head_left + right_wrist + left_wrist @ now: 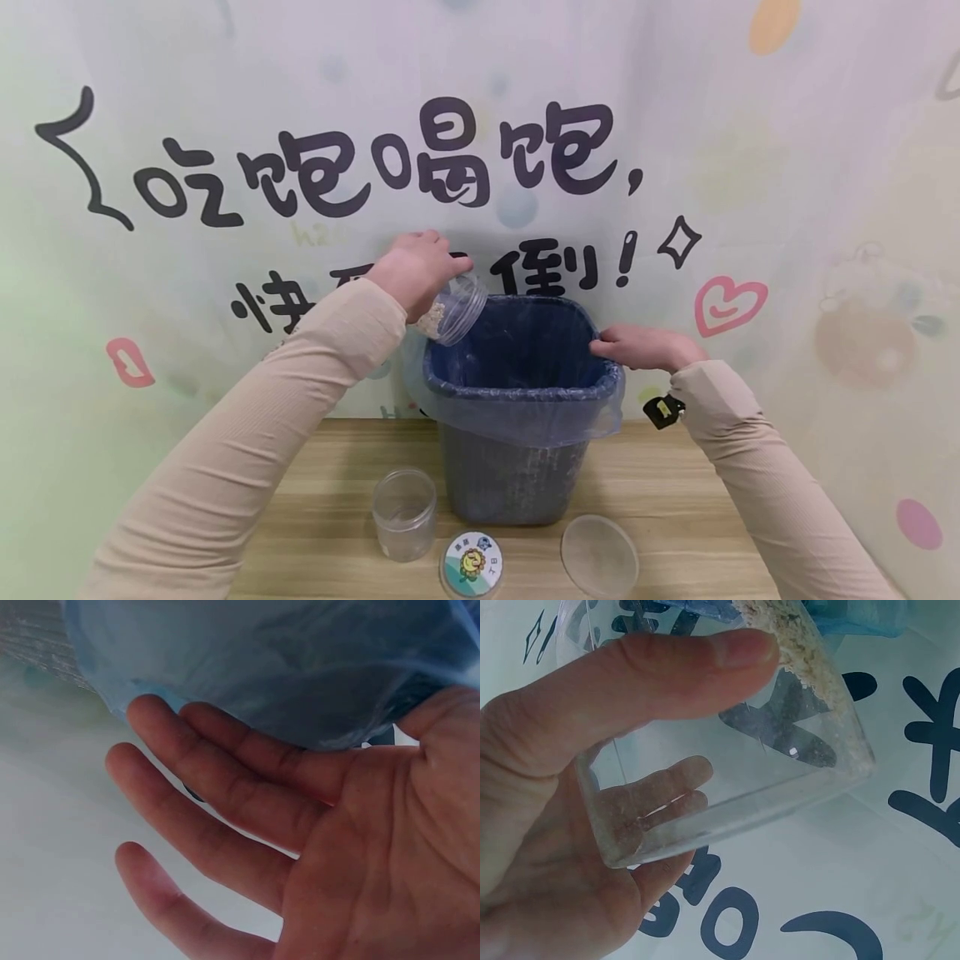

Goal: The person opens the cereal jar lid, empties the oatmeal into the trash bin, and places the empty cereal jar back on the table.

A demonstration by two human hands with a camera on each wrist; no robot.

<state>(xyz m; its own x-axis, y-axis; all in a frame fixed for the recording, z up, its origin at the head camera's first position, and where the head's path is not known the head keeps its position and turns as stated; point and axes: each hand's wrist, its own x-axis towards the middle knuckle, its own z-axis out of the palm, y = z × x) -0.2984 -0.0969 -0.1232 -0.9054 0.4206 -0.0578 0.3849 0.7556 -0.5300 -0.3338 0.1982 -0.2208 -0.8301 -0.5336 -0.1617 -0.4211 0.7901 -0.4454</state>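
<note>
My left hand [420, 271] grips a clear plastic jar [463, 310], tipped with its mouth over the left side of a trash bin's rim. Pale, crumbly grains [791, 649] lie along the jar's lower wall in the left wrist view, and the thumb runs across the jar. The dark grey bin [517, 479] stands upright, lined with a translucent blue bag [517, 417] folded over its rim. At the right of that rim is my right hand [645, 346], thumb over the edge. Its fingers [225, 780] extend loosely outside, along the bag.
Before the bin on the wooden table [322, 508] stand a second clear jar [405, 521], a round lid with a cartoon flower print [472, 565] and a plain translucent lid [599, 557]. A printed cloth backdrop [810, 167] hangs close behind the bin.
</note>
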